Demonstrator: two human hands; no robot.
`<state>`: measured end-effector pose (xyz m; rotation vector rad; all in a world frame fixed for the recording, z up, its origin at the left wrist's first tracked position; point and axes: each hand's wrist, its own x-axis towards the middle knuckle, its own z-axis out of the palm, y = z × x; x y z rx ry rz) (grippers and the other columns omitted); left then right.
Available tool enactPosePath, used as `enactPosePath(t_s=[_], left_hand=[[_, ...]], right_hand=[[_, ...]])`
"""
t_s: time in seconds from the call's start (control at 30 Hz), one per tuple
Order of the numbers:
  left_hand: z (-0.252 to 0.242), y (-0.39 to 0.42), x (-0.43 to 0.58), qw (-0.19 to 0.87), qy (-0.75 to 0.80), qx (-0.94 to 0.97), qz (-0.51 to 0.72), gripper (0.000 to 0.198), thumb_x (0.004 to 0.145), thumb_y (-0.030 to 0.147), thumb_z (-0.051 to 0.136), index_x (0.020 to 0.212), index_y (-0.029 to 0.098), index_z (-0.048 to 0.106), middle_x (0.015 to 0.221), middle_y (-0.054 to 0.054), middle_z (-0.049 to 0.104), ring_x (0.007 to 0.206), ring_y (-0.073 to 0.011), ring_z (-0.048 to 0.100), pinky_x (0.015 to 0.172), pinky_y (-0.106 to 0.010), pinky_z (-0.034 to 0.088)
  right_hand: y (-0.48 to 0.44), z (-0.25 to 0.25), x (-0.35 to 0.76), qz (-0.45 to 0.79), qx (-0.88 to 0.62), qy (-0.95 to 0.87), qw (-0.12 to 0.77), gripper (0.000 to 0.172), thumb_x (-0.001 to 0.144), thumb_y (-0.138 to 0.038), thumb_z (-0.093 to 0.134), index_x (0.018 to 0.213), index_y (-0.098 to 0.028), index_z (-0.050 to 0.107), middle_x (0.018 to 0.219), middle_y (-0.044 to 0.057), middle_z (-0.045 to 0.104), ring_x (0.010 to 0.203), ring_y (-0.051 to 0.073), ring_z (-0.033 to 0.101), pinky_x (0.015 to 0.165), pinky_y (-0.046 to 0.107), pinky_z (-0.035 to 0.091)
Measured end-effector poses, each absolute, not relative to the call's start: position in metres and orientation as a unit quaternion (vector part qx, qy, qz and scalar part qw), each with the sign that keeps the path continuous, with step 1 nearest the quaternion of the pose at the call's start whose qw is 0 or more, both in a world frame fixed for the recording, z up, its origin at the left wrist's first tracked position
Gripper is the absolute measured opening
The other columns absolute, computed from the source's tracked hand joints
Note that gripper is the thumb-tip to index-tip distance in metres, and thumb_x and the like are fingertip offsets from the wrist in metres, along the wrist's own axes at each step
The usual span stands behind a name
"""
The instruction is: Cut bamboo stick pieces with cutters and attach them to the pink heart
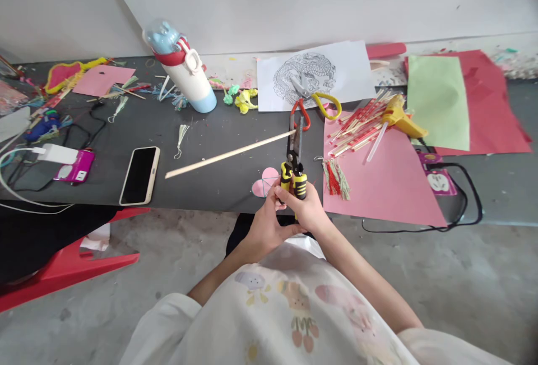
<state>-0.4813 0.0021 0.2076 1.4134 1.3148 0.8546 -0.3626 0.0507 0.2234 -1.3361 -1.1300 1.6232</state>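
Observation:
Both my hands are wrapped around black-and-yellow shears [298,156] at the table's front edge, blades pointing away from me. My left hand [263,223] grips the left handle and my right hand [310,208] the right one. A thin wooden stick [229,154] slants across the table, its right end at the blades; whether it sits between them I cannot tell. Beside my left fingers is a pink paper heart [268,176] with thin thread lines across it. Beyond the shears, scissors [308,96] with red and yellow handles lie partly on a dragon drawing [353,76].
Left are a phone [140,175], a bottle [189,79] and a purple power socket [82,167]. On the right, pink paper [390,191] carries red-and-cream sticks [357,124], tassels [334,177] and a yellow glue gun [401,118]. A black cable [464,197] loops over the front edge.

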Motion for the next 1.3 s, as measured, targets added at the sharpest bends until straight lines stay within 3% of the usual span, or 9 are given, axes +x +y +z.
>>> enactPosePath(t_s=[0.13,0.4,0.63,0.87,0.97,1.07,1.17,1.23,1.3], left_hand=[[0.205,0.001,-0.479,0.55,0.566,0.516,0.333,0.083,0.066,0.038,0.085,0.137,0.026,0.044,0.136,-0.01,0.059,0.121,-0.03,0.061,0.102,-0.046,0.052],[0.205,-0.005,-0.476,0.539,0.606,0.488,0.322,0.076,0.063,0.034,0.086,0.13,0.025,0.05,0.12,-0.007,0.069,0.111,-0.0284,0.066,0.096,-0.044,0.054],[0.194,-0.011,-0.477,0.563,0.57,0.476,0.362,0.093,0.062,0.03,0.085,0.143,0.023,0.039,0.136,-0.01,0.061,0.117,-0.03,0.064,0.098,-0.041,0.054],[0.189,-0.01,-0.474,0.571,0.572,0.471,0.353,0.091,0.064,0.033,0.086,0.142,0.021,0.039,0.128,-0.013,0.066,0.111,-0.029,0.067,0.095,-0.041,0.056],[0.199,-0.002,-0.477,0.556,0.582,0.506,0.308,0.081,0.067,0.038,0.084,0.136,0.022,0.045,0.122,-0.01,0.069,0.107,-0.0258,0.069,0.09,-0.037,0.057],[0.222,0.006,-0.49,0.465,0.577,0.619,0.26,0.054,0.074,0.038,0.078,0.123,0.025,0.058,0.098,-0.001,0.075,0.083,-0.018,0.071,0.076,-0.029,0.057],[0.251,0.014,-0.509,0.18,0.55,0.738,0.347,0.013,0.083,0.023,0.069,0.096,0.023,0.067,0.071,0.002,0.069,0.059,-0.0108,0.062,0.061,-0.023,0.05],[0.267,0.021,-0.519,-0.007,0.505,0.761,0.407,0.018,0.08,0.014,0.069,0.095,0.022,0.066,0.079,-0.002,0.07,0.07,-0.0136,0.064,0.068,-0.026,0.049],[0.278,0.029,-0.526,-0.122,0.504,0.742,0.424,0.023,0.079,0.016,0.071,0.1,0.021,0.066,0.088,-0.005,0.07,0.081,-0.0177,0.065,0.078,-0.032,0.049]], right_hand=[[0.052,0.225,-0.362,0.599,-0.532,-0.479,0.359,0.032,0.076,-0.049,0.067,0.083,-0.018,0.061,0.072,0.002,0.063,0.068,0.018,0.059,0.064,0.03,0.048],[0.051,0.227,-0.361,0.594,-0.543,-0.482,0.346,0.029,0.076,-0.047,0.066,0.079,-0.018,0.059,0.073,0.001,0.063,0.065,0.016,0.057,0.063,0.03,0.047],[0.049,0.224,-0.36,0.592,-0.546,-0.487,0.338,0.027,0.076,-0.046,0.064,0.077,-0.019,0.059,0.068,0.002,0.063,0.064,0.018,0.059,0.061,0.03,0.048],[0.049,0.219,-0.36,0.582,-0.553,-0.496,0.331,0.03,0.079,-0.05,0.061,0.076,-0.02,0.057,0.069,0.002,0.064,0.065,0.019,0.06,0.061,0.03,0.047],[0.052,0.225,-0.356,0.545,-0.574,-0.528,0.308,0.03,0.081,-0.051,0.059,0.079,-0.021,0.056,0.073,0.002,0.065,0.067,0.019,0.061,0.061,0.03,0.046],[0.054,0.237,-0.349,0.451,-0.612,-0.595,0.263,0.024,0.083,-0.045,0.056,0.087,-0.022,0.056,0.077,0.002,0.067,0.07,0.021,0.063,0.063,0.03,0.044],[0.053,0.245,-0.341,0.312,-0.634,-0.663,0.247,0.022,0.081,-0.038,0.056,0.093,-0.02,0.055,0.087,0.008,0.068,0.079,0.025,0.063,0.067,0.033,0.045],[0.05,0.246,-0.336,0.232,-0.628,-0.698,0.255,0.028,0.079,-0.034,0.058,0.101,-0.018,0.055,0.093,0.012,0.068,0.084,0.028,0.063,0.071,0.036,0.047],[0.045,0.246,-0.332,0.176,-0.611,-0.725,0.263,0.033,0.076,-0.029,0.058,0.106,-0.017,0.054,0.093,0.013,0.068,0.085,0.029,0.062,0.073,0.037,0.048]])
